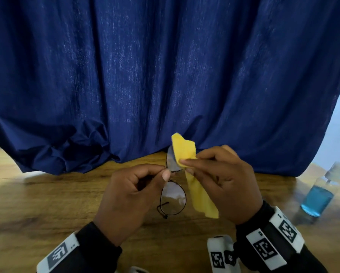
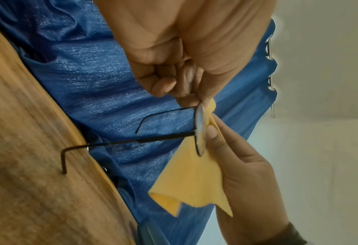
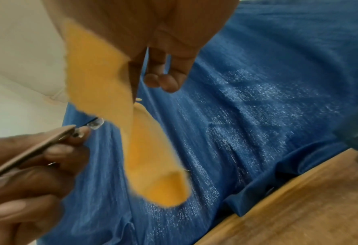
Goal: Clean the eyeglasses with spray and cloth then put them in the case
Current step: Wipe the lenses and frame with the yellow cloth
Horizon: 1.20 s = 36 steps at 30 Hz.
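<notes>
Eyeglasses (image 1: pixel 173 198) pinched in left grip (image 1: pixel 129 196), yellow cloth (image 1: pixel 184 152) pinched in right grip (image 1: pixel 222 180)

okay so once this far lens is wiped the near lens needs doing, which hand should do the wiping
The right hand. It already pinches the yellow cloth over the far lens, and the near lens sits just below it. The left hand grips the glasses at the bridge, so it should go on steadying them.
</notes>
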Motion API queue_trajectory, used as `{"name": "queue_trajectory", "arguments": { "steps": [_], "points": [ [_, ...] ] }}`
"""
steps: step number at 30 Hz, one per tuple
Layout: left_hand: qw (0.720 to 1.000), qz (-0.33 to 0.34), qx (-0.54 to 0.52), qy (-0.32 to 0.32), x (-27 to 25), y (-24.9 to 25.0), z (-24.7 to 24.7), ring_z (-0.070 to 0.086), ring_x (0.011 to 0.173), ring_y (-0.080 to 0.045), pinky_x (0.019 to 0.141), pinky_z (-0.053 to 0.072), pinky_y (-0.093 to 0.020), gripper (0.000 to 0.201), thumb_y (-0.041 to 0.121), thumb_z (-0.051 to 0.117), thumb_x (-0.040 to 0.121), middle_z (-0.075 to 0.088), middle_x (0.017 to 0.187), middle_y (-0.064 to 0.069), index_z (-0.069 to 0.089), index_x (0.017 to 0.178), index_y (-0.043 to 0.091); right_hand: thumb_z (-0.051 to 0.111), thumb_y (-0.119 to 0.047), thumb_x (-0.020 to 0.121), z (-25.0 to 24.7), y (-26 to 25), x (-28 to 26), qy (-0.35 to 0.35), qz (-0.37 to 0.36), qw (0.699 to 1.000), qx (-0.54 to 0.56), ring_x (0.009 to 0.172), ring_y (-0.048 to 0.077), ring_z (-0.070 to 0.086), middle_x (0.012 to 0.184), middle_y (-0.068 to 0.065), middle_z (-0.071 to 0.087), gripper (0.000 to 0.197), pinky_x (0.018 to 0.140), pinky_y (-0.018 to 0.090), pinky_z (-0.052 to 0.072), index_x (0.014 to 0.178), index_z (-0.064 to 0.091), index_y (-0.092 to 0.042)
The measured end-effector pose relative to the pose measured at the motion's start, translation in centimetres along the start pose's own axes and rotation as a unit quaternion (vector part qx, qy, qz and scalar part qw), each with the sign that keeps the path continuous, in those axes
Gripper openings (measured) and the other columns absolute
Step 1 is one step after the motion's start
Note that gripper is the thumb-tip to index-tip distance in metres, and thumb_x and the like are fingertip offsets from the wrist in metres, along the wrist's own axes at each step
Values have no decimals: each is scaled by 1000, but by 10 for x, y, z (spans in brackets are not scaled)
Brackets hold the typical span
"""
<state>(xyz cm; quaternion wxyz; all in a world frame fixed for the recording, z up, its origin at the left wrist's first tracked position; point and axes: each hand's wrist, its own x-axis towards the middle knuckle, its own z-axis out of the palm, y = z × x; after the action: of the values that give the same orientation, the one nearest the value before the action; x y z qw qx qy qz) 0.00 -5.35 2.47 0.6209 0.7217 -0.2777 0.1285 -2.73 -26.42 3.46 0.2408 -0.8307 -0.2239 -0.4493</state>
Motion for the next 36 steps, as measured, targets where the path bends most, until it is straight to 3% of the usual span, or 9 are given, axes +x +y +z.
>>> {"name": "queue_trajectory", "arguments": {
  "steps": [6,11,14,17,20,24,30,33,36],
  "points": [
    [999,13,29,-3,1,-4,-2,68,67,-10,59,52,-15,15,33,65,87,77,75,7,79,86,28,71,-27,86,5,-4,-4,-49,-15,998,32,79,12,61,91,-13,71,15,69,22,47,99,79,-28],
    [999,23,42,-7,-2,2,1,58,52,-2,49,44,-12,16,36,64,88,78,76,15,79,86,30,81,-7,80,1,11,-4,39,67,996,-34,65,7,57,73,-6,65,17,58,26,47,71,69,-12],
    [999,19,30,7,-1,2,1,56,50,3,48,40,-7,14,31,65,88,74,68,16,79,84,27,78,-15,84,-5,2,-1,114,84,990,-21,69,-3,55,77,-15,60,15,64,8,40,78,66,-20],
    [999,19,34,9,0,-2,0,58,52,-11,48,44,-15,13,31,66,88,75,71,5,78,83,30,73,-22,86,-7,-9,1,118,61,991,-5,76,-7,56,83,-20,60,4,69,5,39,86,70,-21],
    [999,25,44,-9,-1,-2,2,66,65,-19,55,52,-24,13,35,66,88,78,78,9,77,86,31,75,-23,86,0,-11,0,35,26,999,-9,79,-5,54,90,-22,57,6,71,7,39,92,74,-24],
    [998,32,50,-23,-1,-1,2,64,62,-3,54,45,-8,13,32,64,89,74,75,21,77,87,27,72,-28,86,-2,1,-1,52,60,996,-27,76,3,56,87,-19,60,12,68,11,40,93,79,-21],
    [998,39,55,-17,-1,-4,2,66,65,-5,55,46,-9,12,30,65,89,75,75,20,77,85,29,70,-33,86,-1,-3,-1,-29,-11,999,21,78,2,54,90,-26,54,17,70,9,37,102,75,-35],
    [998,39,49,-21,-2,-3,3,69,71,-15,58,54,-21,12,32,65,89,77,82,16,77,85,30,68,-32,86,-3,3,-2,-6,3,1000,5,75,5,55,88,-22,58,14,67,14,40,93,79,-26],
    [998,39,43,-13,-2,-6,3,70,73,-22,64,57,-34,13,34,65,89,78,83,14,77,85,30,64,-32,91,-4,3,0,-7,16,1000,2,79,7,58,90,-14,67,24,67,20,45,113,75,-31]
  ]
}}
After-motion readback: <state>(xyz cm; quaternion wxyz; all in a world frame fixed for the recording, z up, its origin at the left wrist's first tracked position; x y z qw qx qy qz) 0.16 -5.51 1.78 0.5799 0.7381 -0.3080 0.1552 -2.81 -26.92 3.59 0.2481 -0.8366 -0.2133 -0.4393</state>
